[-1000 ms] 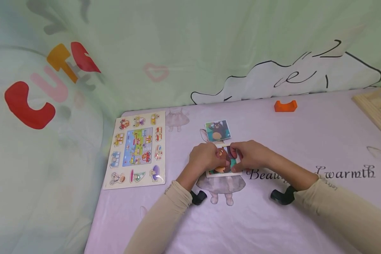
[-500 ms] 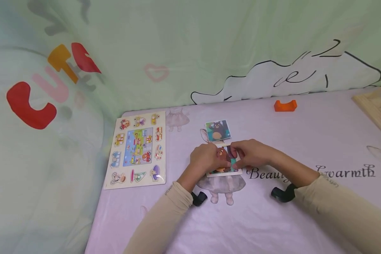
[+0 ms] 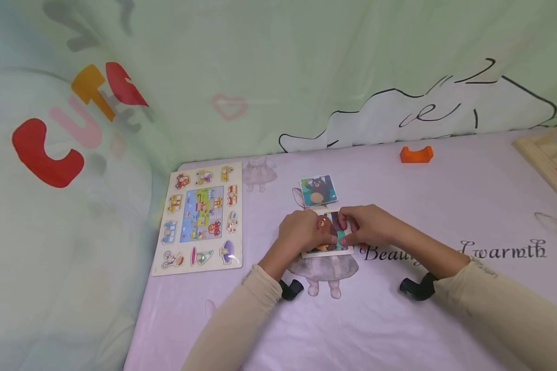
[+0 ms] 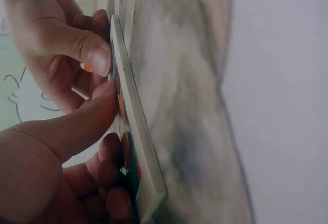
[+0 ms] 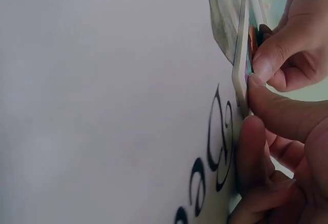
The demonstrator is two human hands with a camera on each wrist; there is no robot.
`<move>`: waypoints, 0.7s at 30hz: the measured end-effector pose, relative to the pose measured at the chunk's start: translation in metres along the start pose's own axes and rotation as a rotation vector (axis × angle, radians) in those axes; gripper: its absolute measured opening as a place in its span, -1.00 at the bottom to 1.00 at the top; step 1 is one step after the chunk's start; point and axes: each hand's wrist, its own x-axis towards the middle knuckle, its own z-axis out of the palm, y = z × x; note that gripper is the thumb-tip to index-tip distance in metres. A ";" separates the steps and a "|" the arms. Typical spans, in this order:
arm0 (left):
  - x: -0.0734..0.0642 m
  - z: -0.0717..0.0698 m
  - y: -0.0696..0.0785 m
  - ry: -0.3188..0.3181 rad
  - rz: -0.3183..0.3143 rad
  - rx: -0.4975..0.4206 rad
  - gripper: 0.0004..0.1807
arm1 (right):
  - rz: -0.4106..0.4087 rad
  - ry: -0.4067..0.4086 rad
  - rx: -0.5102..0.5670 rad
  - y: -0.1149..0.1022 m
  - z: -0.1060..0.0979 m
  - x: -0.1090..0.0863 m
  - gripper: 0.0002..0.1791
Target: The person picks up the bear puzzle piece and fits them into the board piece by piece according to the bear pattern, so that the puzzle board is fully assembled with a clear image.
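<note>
A small square bear puzzle point(image 3: 328, 253) with a pale frame lies on the tablecloth, partly covered by both hands. My left hand point(image 3: 300, 230) holds its left side, thumb reaching across the bear picture and fingers bent onto it. On the right side, my right hand point(image 3: 370, 224) grips with thumb and forefinger spread over the picture's corner. Both thumb tips nearly meet on the picture, as the left wrist view shows above the board's edge point(image 4: 137, 121). Just behind lies a square bear picture card point(image 3: 318, 190), touched by neither hand.
To the left lies a wooden vehicle peg puzzle point(image 3: 234, 226). An orange notched block point(image 3: 416, 154) stands at the back, and a wooden frame with red beads point(image 3: 538, 159) is at the right edge. A green printed curtain point(image 3: 260, 62) hangs behind the table.
The right thumb has closed in toward the left thumb over the puzzle, then stayed. Otherwise both hands keep nearly the same place, and the bear card lies where it was.
</note>
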 end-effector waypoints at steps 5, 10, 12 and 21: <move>-0.004 0.002 -0.009 0.011 0.108 -0.037 -0.69 | -0.033 0.026 0.003 0.002 0.000 -0.006 -0.66; -0.014 0.001 -0.021 0.004 0.138 -0.182 -0.76 | -0.048 0.048 0.061 0.009 -0.003 -0.012 -0.69; -0.018 0.000 -0.027 0.013 0.151 -0.250 -0.79 | -0.038 0.069 0.074 0.013 -0.005 -0.016 -0.70; -0.041 -0.018 -0.048 0.153 0.180 -0.269 -0.71 | 0.018 0.256 0.111 0.034 -0.031 -0.053 -0.71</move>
